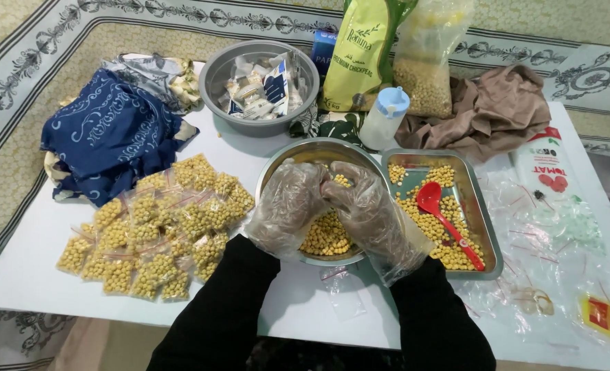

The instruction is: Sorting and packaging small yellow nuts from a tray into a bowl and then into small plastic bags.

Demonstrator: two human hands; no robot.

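Chickpeas (327, 233) in steel bowl (281, 163) under gloved left hand (287, 206), right hand (367, 206); fingers (329, 187) pressed together, grip unclear

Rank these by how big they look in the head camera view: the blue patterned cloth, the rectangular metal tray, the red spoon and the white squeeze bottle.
Largest to smallest as they look:
1. Blue patterned cloth
2. Rectangular metal tray
3. White squeeze bottle and red spoon: these look alike, the spoon longer but thinner, so I will not rank them.
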